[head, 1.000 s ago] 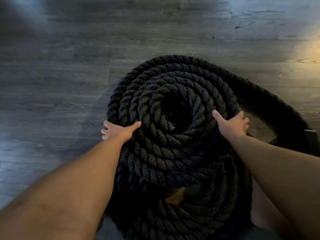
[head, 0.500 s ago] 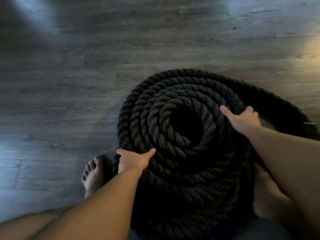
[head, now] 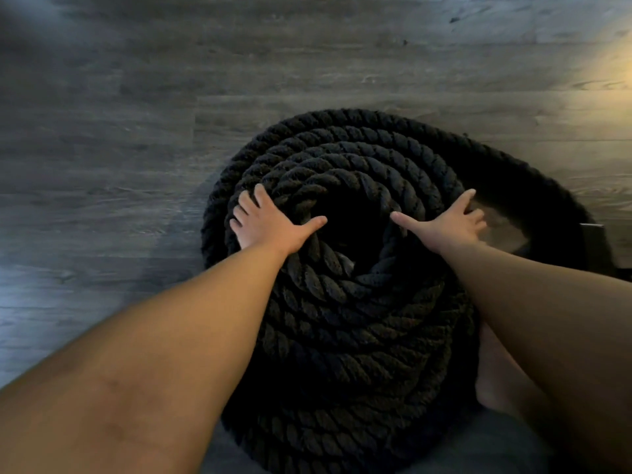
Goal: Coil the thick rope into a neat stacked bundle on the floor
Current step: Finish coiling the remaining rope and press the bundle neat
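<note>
A thick black twisted rope (head: 359,323) lies coiled in a stacked bundle on the grey wood floor, with a dark hole in its middle. My left hand (head: 266,224) lies palm down on the top loops at the left of the hole, fingers spread, thumb pointing at the hole. My right hand (head: 444,224) lies palm down on the top loops at the right, fingers spread over the outer side. One outer loop (head: 533,176) bulges away from the stack at the right.
The rope's black sleeved end (head: 595,244) sits at the right edge, past the loose loop. A bare foot (head: 496,371) stands against the bundle's right side. Grey plank floor (head: 102,148) surrounds the bundle; warm light falls at the top right.
Both hands have moved from the bundle's sides up onto its top loops beside the hole. The view has shifted, and the left foot is out of sight.
</note>
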